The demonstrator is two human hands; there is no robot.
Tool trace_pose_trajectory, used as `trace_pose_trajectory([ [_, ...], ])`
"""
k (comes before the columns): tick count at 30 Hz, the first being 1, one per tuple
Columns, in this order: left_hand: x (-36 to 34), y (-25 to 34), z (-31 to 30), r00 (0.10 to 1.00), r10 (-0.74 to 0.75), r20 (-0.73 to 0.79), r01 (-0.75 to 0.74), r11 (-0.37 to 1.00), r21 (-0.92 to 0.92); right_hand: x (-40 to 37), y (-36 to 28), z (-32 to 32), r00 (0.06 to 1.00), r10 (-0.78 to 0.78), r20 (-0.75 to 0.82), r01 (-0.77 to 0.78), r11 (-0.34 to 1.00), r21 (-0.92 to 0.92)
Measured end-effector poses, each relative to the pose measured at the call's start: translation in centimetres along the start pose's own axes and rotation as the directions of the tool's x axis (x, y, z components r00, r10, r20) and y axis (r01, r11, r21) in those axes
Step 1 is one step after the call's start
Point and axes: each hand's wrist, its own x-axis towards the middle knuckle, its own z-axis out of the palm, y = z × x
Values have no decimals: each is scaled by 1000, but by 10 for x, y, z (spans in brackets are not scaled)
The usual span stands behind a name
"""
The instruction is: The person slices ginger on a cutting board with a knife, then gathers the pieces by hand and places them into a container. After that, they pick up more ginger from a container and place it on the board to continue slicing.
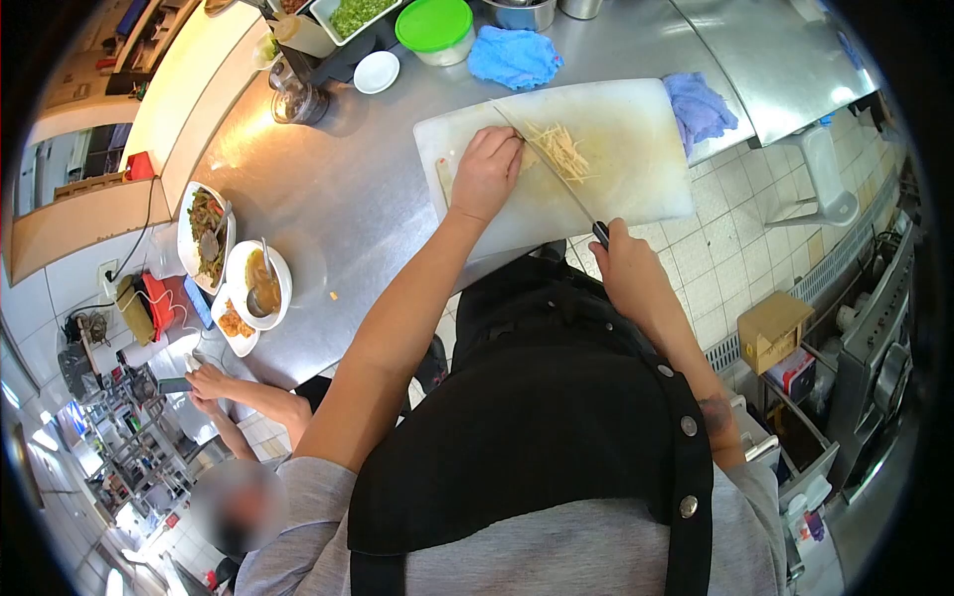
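A white cutting board (pixel 636 179) lies on the steel counter (pixel 348 189). My left hand (pixel 485 171) presses down on a pale piece of food at the board's left part, fingers curled. My right hand (pixel 628 266) grips the dark handle of a long knife (pixel 556 171), whose blade runs diagonally across the board beside my left fingers. A small heap of thin pale strips (pixel 562 149) lies just right of the blade.
Blue cloths (pixel 514 56) (pixel 699 106) lie beside the board. A green-lidded tub (pixel 435 28), a small white dish (pixel 377 72) and plates of food (pixel 207 236) stand on the counter. Another person's hands (pixel 211 385) rest at the counter's lower left. A cardboard box (pixel 771 330) sits at right.
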Motion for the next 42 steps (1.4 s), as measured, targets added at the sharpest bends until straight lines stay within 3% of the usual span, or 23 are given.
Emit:
trace_pose_trajectory([
  [3,1,0,0,1000,1,-11,-1,1000,-6,-2,0,-1,1000,12,22,-12,1000,9],
  [12,2,1,0,1000,-7,4,7,1000,-7,63,-10,35,990,-68,-123,76,995,59],
  [18,2,1,1,1000,-11,-8,11,1000,-10,44,5,27,997,-39,-69,46,993,108],
  [33,2,-1,0,1000,0,-9,0,1000,-12,-3,6,1,1000,17,16,-17,1000,24],
  [42,3,0,0,1000,-4,-1,4,1000,-17,57,-1,33,997,-29,-78,35,997,68],
])
